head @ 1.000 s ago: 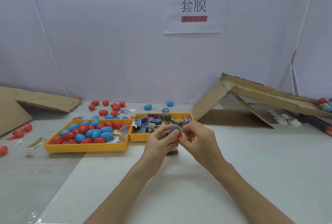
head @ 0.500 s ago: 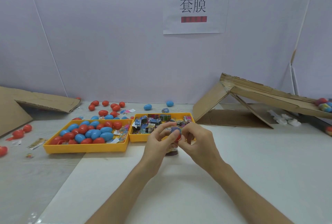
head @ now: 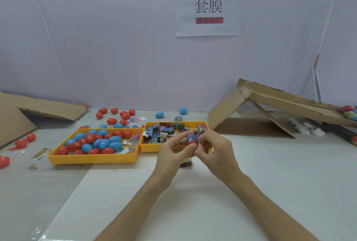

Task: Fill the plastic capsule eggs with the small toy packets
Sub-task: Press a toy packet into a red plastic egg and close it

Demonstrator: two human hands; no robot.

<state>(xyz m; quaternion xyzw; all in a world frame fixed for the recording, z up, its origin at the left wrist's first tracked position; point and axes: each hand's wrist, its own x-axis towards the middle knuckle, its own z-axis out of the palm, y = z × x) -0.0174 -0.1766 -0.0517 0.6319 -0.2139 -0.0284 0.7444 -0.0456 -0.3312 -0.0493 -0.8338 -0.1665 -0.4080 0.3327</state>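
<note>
Both hands meet in front of the yellow packet tray [head: 148, 149]. My left hand [head: 174, 152] and my right hand [head: 216, 150] pinch a red capsule egg half [head: 191, 142] between their fingertips, with a small blue printed toy packet [head: 192, 136] sticking out of its top. The tray behind them holds several small toy packets [head: 166, 131]. To its left a second yellow tray [head: 92, 158] holds several red and blue capsule eggs [head: 100, 141].
A small dark jar [head: 186, 162] stands on the white table just below my hands. Loose red eggs [head: 114, 114] and blue eggs [head: 159, 114] lie behind the trays. A cardboard ramp [head: 280, 103] rises at the right, and flat cardboard [head: 38, 107] lies at the left.
My fingers have shifted around the egg half: the packet now stands more exposed above the red shell. The hands stay in the same place.
</note>
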